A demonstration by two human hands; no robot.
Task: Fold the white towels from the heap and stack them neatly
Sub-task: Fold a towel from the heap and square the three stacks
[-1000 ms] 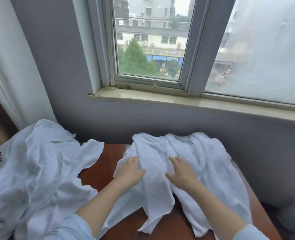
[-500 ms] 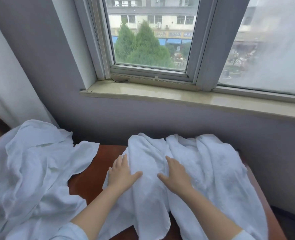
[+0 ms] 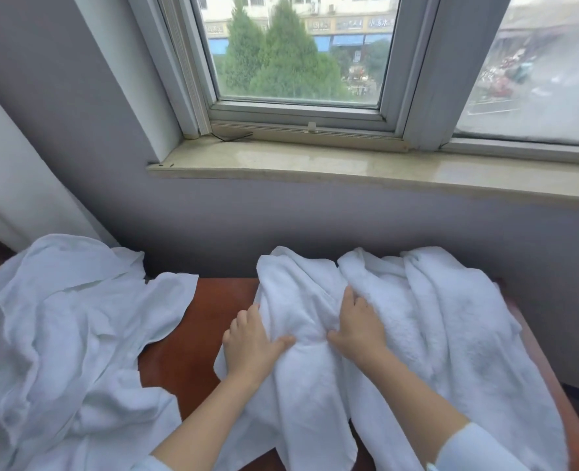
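Now | left hand [image 3: 251,342] grips towel [image 3: 298,290] | right hand [image 3: 360,326] grips same towel | shop signs [image 3: 349,24] unreadable

Cannot see the fingertips of the right hand [image 3: 357,329], sunk in a fold of the towel [image 3: 301,300] just beyond the grip. Cannot tell how far the table [image 3: 196,334] runs under that cloth, nor where the heap [image 3: 60,334] left of the grip ends, cut off by the frame. Cannot read the shop signs [image 3: 349,24] far beyond.
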